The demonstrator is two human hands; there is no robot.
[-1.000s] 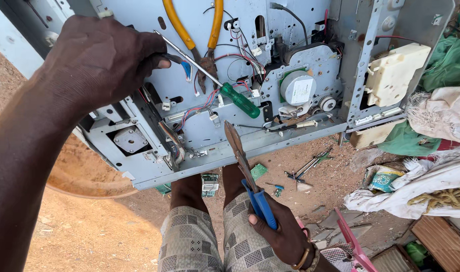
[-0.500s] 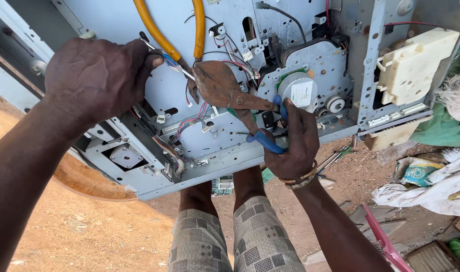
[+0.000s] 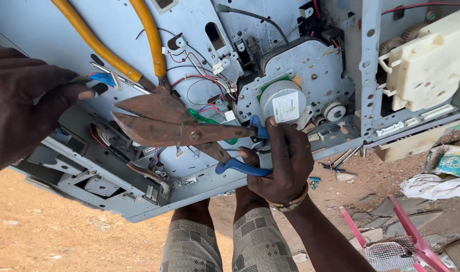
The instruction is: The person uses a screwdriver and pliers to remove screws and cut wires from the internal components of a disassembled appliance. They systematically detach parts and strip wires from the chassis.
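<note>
Since the earlier frame, the rusty tin snips (image 3: 174, 126) have swung further left across the grey metal chassis (image 3: 200, 30), their blades now parted near the red and white wires (image 3: 200, 80). Right hand (image 3: 283, 161) grips the blue handles (image 3: 240, 166), fingers curled firmly around them. Left hand (image 3: 23, 106) clamps the chassis's left edge, thumb pressing by the blue ribbon connector (image 3: 103, 79).

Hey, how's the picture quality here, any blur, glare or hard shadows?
Head view: even daylight, no glare; rusty snips in the right hand are sharp; left hand is dark and slightly soft at the frame edge; the grey metal chassis shades the sandy ground below it.
</note>
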